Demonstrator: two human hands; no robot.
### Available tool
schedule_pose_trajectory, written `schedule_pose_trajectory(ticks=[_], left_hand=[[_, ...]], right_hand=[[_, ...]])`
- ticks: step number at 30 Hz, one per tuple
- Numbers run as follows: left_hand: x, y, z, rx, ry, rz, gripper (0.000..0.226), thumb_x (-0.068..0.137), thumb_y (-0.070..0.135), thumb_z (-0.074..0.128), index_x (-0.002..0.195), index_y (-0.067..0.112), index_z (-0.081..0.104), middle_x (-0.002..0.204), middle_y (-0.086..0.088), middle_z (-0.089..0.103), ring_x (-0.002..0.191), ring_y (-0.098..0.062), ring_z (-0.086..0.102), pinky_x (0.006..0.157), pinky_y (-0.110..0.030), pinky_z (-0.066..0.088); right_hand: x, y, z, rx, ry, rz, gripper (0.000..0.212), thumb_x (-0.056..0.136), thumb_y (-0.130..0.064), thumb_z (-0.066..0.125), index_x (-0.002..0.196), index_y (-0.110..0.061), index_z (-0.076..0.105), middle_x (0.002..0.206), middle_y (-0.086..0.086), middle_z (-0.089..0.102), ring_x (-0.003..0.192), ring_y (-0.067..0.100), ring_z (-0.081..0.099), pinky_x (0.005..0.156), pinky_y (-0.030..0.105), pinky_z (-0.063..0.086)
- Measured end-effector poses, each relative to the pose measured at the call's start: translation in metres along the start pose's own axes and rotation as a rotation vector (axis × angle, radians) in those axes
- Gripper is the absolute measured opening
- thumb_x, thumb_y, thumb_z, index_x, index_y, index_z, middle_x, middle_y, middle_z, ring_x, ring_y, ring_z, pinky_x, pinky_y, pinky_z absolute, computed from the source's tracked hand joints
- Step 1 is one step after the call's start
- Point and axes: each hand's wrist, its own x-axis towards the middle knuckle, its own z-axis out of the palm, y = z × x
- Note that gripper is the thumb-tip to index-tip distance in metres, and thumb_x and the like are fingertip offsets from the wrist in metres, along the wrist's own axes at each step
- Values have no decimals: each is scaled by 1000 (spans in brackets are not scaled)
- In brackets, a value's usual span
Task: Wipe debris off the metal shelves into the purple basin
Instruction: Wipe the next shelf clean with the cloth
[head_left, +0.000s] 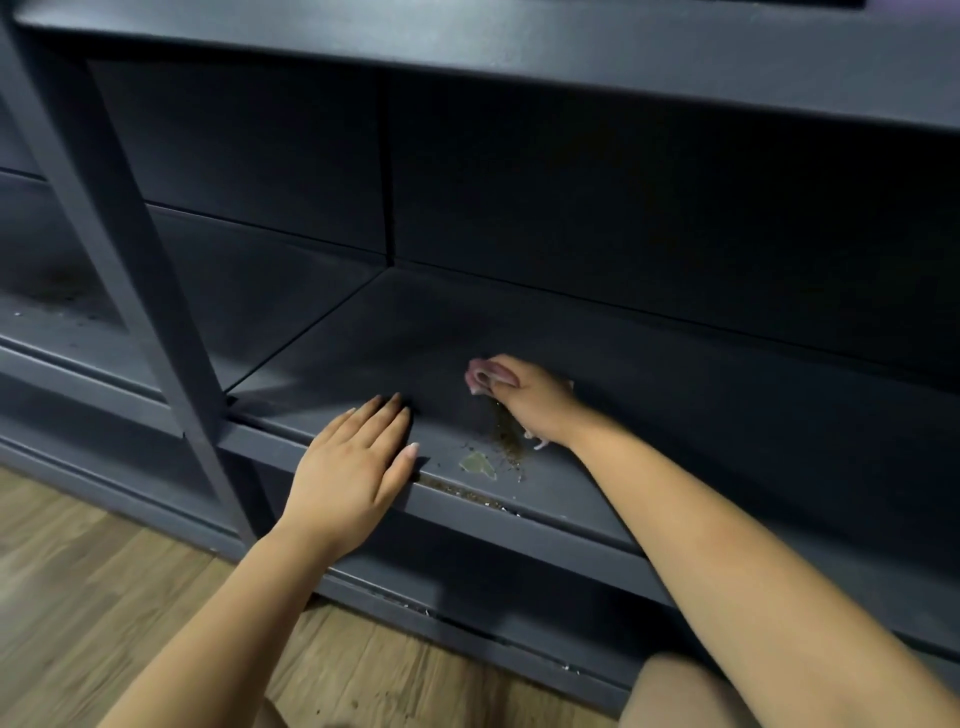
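A dark grey metal shelf runs across the view at low height. My right hand grips a pale pink cloth pressed against the shelf surface. Brown crumbs and a small greenish scrap lie just in front of that hand, and more crumbs line the shelf's front lip. My left hand rests flat on the front edge, fingers straight, left of the debris. No purple basin is in view.
A slanted metal upright stands left of my left hand. Another shelf hangs overhead. The neighbouring bay at far left is dusty. Wooden floor lies below, and my knee shows at the bottom right.
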Motion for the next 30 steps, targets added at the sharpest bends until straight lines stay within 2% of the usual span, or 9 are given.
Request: schedule_pose_trajectory(ticks=[4,9,11,13,16,20,22,26,30], left_hand=[[-1,2,-2,-7,-44,-12,70,103,46,10,125,4,61,129,-11,61,119,-30,57,103,-32,27],[-3,2,-1,-2,-74,-7,73,102,49,5,130,5,57,134,-9,57,126,-27,52,105,-38,36],[-2,4,-3,1,-87,-9,84,96,57,-8,139,7,45,145,-5,42,137,-21,36,111,-36,23],[-2,4,-2,-13,-82,0,99,77,66,-32,148,14,14,151,5,8,141,-10,2,115,-27,-1],[-4,3,-10,-57,-168,-32,101,57,68,-46,139,21,-12,145,12,-15,135,-2,-20,111,-22,-18],[-13,-9,-9,-29,-138,15,95,70,70,-36,142,15,-4,151,7,-5,140,-7,-11,113,-22,-15],[-17,-18,-7,4,-124,19,88,81,68,-26,143,12,4,152,4,3,142,-12,-3,113,-23,-14],[-26,-27,-8,9,-147,-2,78,93,62,-11,144,9,14,152,-2,13,143,-19,11,114,-27,-7],[-27,-25,-7,26,-165,8,74,103,49,6,134,-4,47,140,-16,48,131,-30,41,110,-35,13]], right_hand=[[-12,-7,2,19,-100,-21,23,99,-13,46,117,-16,59,108,-9,60,101,-1,54,77,-3,35],[-26,-3,13,-140,-103,-36,11,89,-38,53,88,-47,58,103,-12,64,104,13,58,95,36,46],[-33,-4,14,-113,-125,-62,16,90,-32,52,85,-45,58,100,-10,64,101,14,59,96,40,46],[-41,-6,11,-105,-114,-65,14,91,-33,49,90,-43,60,101,-9,65,100,15,59,94,42,48],[-55,-1,-7,-38,52,-3,12,94,-43,48,99,-47,58,109,-13,65,104,16,60,85,35,51],[-94,18,-38,-122,326,219,15,99,-37,38,102,-44,51,97,-9,60,77,18,62,52,26,49],[-104,26,-39,-286,371,240,21,100,-31,36,110,-34,54,97,-2,60,75,19,60,58,28,50],[-91,22,-14,-476,466,208,27,97,-20,40,120,-17,53,111,9,60,99,28,57,79,30,43],[-68,-2,31,-520,442,186,29,94,-21,40,119,-17,53,118,8,59,110,30,54,89,32,40]])
